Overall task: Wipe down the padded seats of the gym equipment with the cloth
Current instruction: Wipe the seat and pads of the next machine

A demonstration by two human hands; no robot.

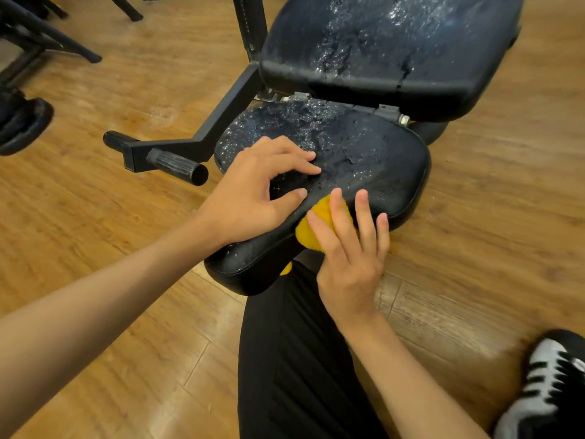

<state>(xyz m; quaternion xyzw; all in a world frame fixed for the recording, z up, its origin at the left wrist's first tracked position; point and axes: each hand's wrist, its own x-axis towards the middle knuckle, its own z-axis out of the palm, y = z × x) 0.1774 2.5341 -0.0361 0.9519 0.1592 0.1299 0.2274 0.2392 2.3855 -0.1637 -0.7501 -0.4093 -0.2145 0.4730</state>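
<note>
Currently right grip (pixel 348 267) presses the yellow cloth (pixel 304 233) with straight fingers against the near edge of the wet black seat pad (pixel 380 160), while left grip (pixel 253 191) rests spread-fingered on the pad's top, holding nothing.

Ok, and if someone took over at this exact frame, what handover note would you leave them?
Left hand: open, fingertips resting on the seat pad.
Right hand: straight fingers pressing the yellow cloth against the seat pad's front edge.
Done: the near part of the seat pad looks mostly wiped.
Left: wet droplets cover the rear of the seat pad and most of the back pad; both need wiping.
</note>
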